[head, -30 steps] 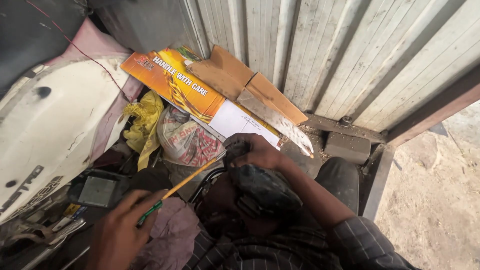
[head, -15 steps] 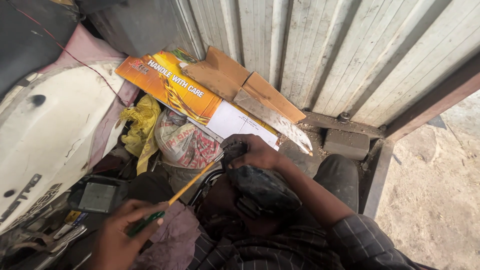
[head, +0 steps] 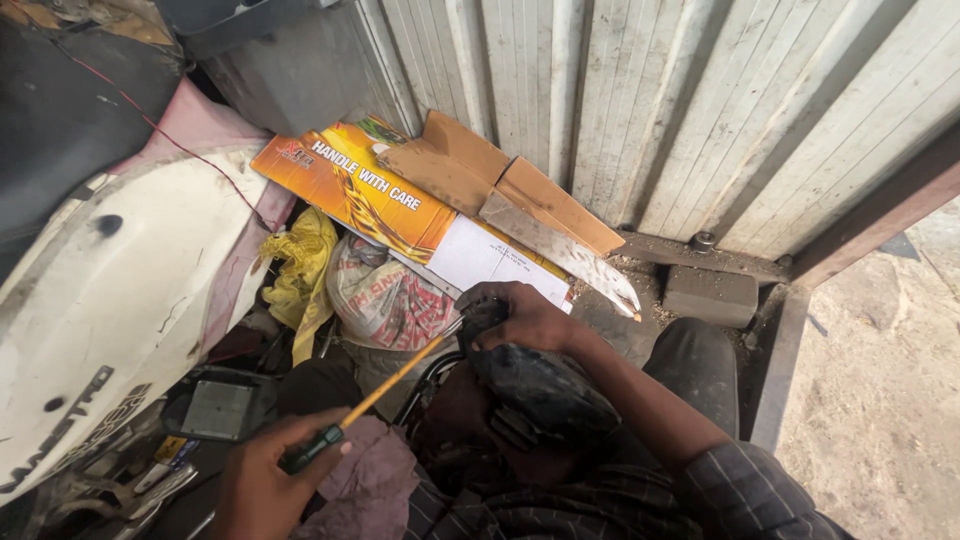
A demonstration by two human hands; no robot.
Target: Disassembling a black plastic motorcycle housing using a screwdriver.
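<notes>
Yellow-shafted screwdriver (head: 385,385) is slanting up from the left hand (head: 268,480), clenched around its green handle, toward the black part (head: 540,385) on the lap; the right hand (head: 525,318) is gripping that part's top, steadying it.

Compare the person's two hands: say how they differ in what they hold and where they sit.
The left hand sits low, near the bottom edge, its grip wrapped round the dark green handle of a screwdriver with a yellow shaft. The right hand reaches further forward, its grip closed on the end of a dark, grimy part, where the screwdriver's tip also points. Both hands are bare and work on that same part.
</notes>
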